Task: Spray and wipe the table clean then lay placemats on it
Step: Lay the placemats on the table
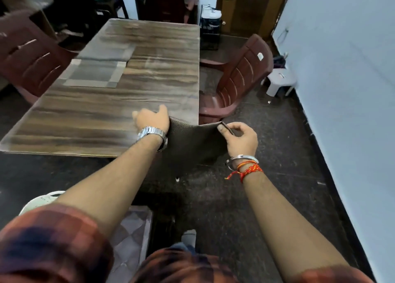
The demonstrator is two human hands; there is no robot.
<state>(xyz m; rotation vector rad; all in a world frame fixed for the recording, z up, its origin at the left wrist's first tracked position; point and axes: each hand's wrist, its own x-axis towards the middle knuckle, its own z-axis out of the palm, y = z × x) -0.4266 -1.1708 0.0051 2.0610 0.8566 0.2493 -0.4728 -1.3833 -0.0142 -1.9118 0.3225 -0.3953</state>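
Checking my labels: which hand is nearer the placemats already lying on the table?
Left. The left hand is over the table, short of the placemats; the right hand is off its near right corner.

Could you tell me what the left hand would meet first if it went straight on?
Probably bare table top: the left hand, holding the dark placemat, points forward over it, and the laid placemats lie off left. Height is unclear.
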